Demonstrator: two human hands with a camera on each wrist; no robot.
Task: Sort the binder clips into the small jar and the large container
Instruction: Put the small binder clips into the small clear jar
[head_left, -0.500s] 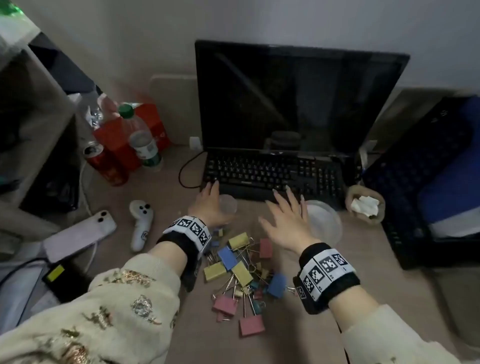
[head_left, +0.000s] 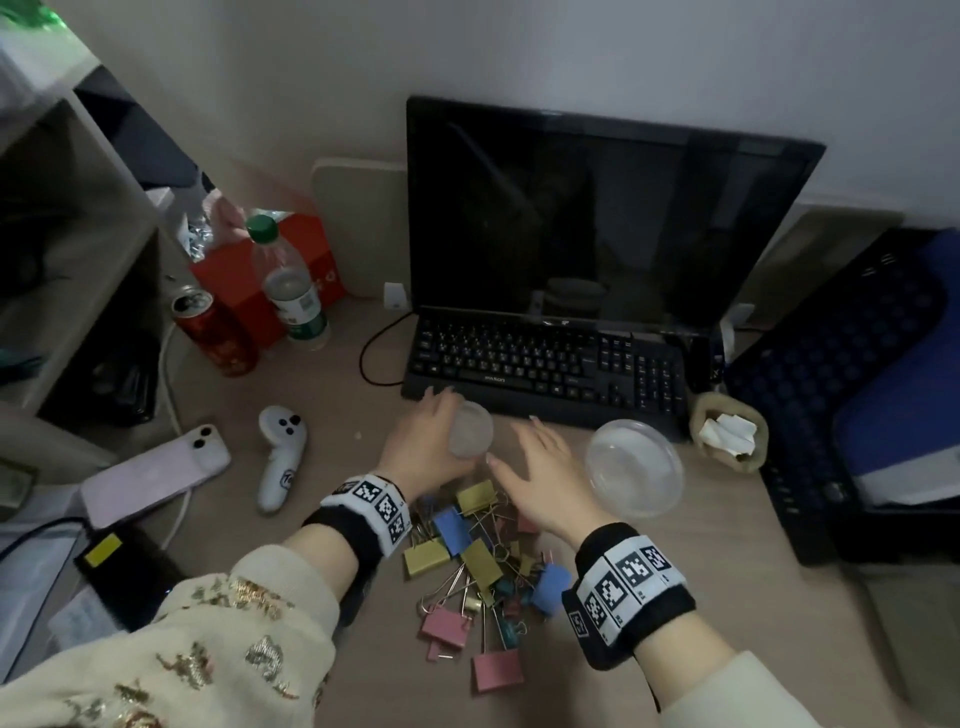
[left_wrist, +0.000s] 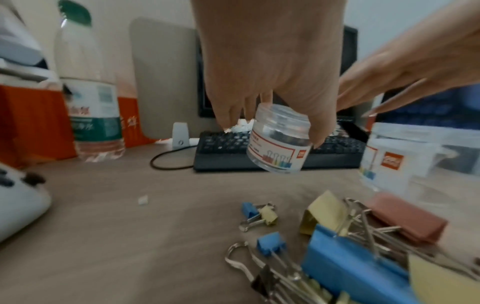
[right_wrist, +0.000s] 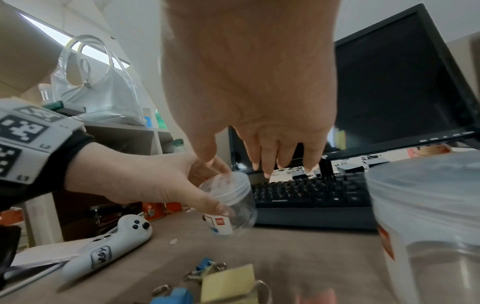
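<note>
Clear plastic, the small round jar (left_wrist: 279, 139) with a printed clip label hangs tilted above the wood-grain tabletop (head_left: 322, 415), lifted clear of it in front of the black keyboard (head_left: 545, 358). The left hand (head_left: 423, 441) has its grip closed round the jar from above, thumb and fingers curled on the lid end. The right hand (head_left: 545, 483) hovers just beside it with fingers straight and spread, its grip open and holding nothing; its thumb tip is near the jar, though I cannot tell if they touch. To the right of that hand stands the large clear round container (head_left: 634, 467) on the tabletop, upright, with an orange label on its side. Below both wrists lies a loose heap of coloured metal binder clips (head_left: 472, 566), yellow, blue, pink and teal, large and small mixed together. A white game controller (head_left: 280, 457) lies to the left, well apart from the heap.
</note>
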